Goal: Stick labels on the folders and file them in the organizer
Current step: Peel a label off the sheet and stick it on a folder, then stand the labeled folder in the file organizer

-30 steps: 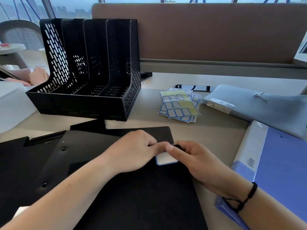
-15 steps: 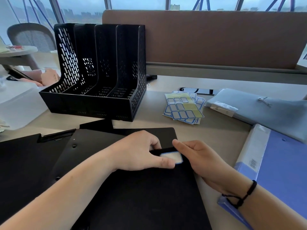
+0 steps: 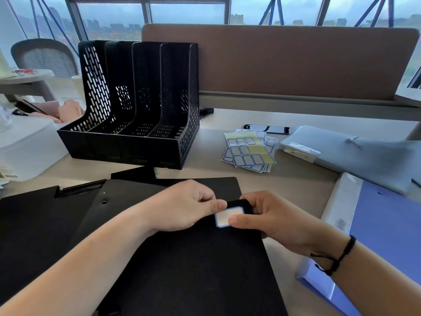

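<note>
A white label (image 3: 227, 217) with a blue border lay near the top right corner of the black folder (image 3: 193, 265). The left hand (image 3: 189, 205) pressed its thumb on the label's left edge, fingers curled together, while the right hand (image 3: 271, 216) pinched label and folder edge between thumb and fingers. At one o'clock from the hands lay the label sheets (image 3: 249, 151), and at eleven o'clock stood the black organizer (image 3: 136, 106).

Lying flat under both hands: black folder (image 3: 186, 265), white blue-edged label (image 3: 224, 217) sitting near its right edge, between the thumbs. Standing upright beyond the left hand: black mesh organizer (image 3: 145, 106), four slots.
</note>
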`<state>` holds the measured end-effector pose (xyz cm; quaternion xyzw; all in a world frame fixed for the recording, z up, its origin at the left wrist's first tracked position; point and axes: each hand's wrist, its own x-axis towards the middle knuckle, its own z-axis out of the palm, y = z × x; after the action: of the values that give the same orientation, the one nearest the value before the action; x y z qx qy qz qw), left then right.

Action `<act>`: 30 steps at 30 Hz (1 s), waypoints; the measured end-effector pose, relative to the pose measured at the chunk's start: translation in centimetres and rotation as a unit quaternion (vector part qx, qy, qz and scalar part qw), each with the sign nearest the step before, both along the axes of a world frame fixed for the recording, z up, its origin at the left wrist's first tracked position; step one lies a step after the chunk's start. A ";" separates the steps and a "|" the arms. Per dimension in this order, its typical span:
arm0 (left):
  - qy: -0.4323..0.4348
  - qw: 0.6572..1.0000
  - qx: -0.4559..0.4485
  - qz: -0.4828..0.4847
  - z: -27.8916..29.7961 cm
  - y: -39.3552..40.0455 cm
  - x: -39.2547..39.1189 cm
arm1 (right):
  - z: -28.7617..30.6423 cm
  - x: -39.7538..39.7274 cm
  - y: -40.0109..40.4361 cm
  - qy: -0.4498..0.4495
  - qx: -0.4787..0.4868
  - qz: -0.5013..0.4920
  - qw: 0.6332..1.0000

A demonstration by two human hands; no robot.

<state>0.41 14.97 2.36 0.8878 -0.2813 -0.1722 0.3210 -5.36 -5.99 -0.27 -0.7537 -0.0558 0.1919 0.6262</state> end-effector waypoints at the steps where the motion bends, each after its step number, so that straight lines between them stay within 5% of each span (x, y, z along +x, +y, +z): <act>1: -0.003 1.000 0.006 0.000 0.0 -0.1 0.0 | 0.1 -0.1 0.0 0.000 -0.005 -0.005 1.000; 8: -0.025 1.000 0.016 -0.004 0.3 -0.2 -0.4 | 0.4 -1.1 0.2 0.027 0.003 -0.037 0.999; 12: -0.033 0.999 0.009 0.025 1.1 1.2 -0.4 | 0.7 -3.7 1.7 0.126 0.182 -0.008 0.975; 19: -0.101 0.987 -0.040 0.122 5.9 4.9 1.0 | 2.1 -3.1 4.9 0.069 0.049 -0.014 0.996; 25: -0.227 0.933 -0.025 0.279 9.2 12.7 2.3 | 5.9 2.0 5.7 0.016 0.081 -0.043 0.996; 28: -0.179 0.910 -0.121 0.354 8.8 15.5 1.0 | 7.1 4.6 6.8 0.006 0.109 -0.057 0.992; 30: -0.049 0.903 -0.241 0.352 7.5 16.4 0.4 | 7.8 6.1 8.1 0.016 0.144 -0.086 0.986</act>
<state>0.84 31.35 9.90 0.8318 0.0007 0.0689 0.5509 0.73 2.16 7.55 -0.6544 -0.0077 0.1389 0.7432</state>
